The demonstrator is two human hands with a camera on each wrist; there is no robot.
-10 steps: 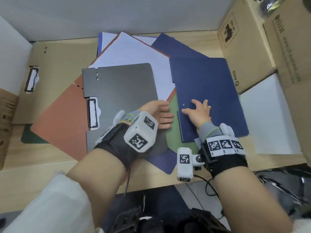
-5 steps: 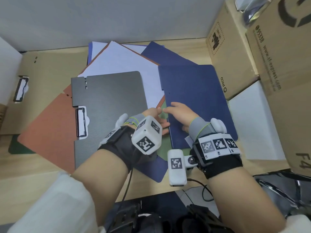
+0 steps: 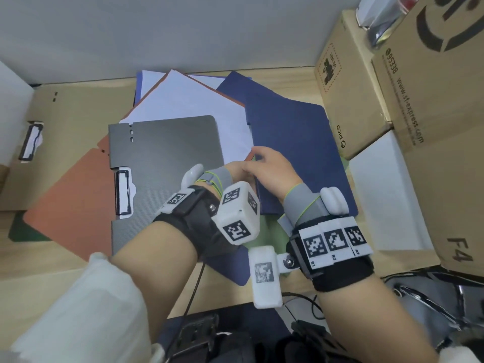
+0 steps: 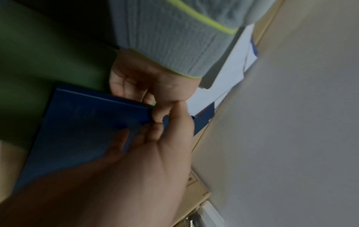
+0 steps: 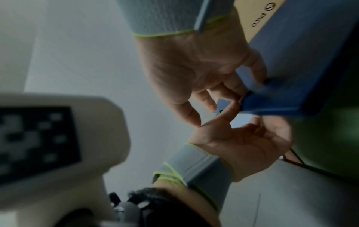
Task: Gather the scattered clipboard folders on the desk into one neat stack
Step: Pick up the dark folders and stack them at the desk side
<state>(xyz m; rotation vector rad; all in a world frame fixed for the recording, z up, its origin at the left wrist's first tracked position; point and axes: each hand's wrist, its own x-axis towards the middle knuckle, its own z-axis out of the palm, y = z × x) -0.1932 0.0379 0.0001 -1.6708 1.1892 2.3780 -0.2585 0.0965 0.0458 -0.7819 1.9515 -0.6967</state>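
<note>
The top dark blue folder point(image 3: 296, 142) lies right of centre on the pile. My right hand point(image 3: 258, 159) reaches across it and curls its fingers round the folder's left edge. My left hand point(image 3: 237, 170) sits just beside, mostly hidden behind the right hand and wrist cube. In the right wrist view, my right hand point(image 5: 239, 86) pinches the blue folder point(image 5: 301, 53) at its corner, and my left hand point(image 5: 248, 122) is palm up with thumb and curled fingers at the same edge. A grey clipboard folder point(image 3: 162, 158), an orange one point(image 3: 68, 205) and a tan one point(image 3: 65, 127) lie to the left.
White paper point(image 3: 188, 103) and another blue folder point(image 3: 235, 90) lie at the back; a green folder point(image 3: 269, 231) shows beneath. Cardboard boxes point(image 3: 351, 87) and a white box point(image 3: 387, 192) crowd the right side. The wall runs close behind the desk.
My right hand went from lying flat on the blue folder to curling round its left edge. My left hand moved right off the grey folder to meet it.
</note>
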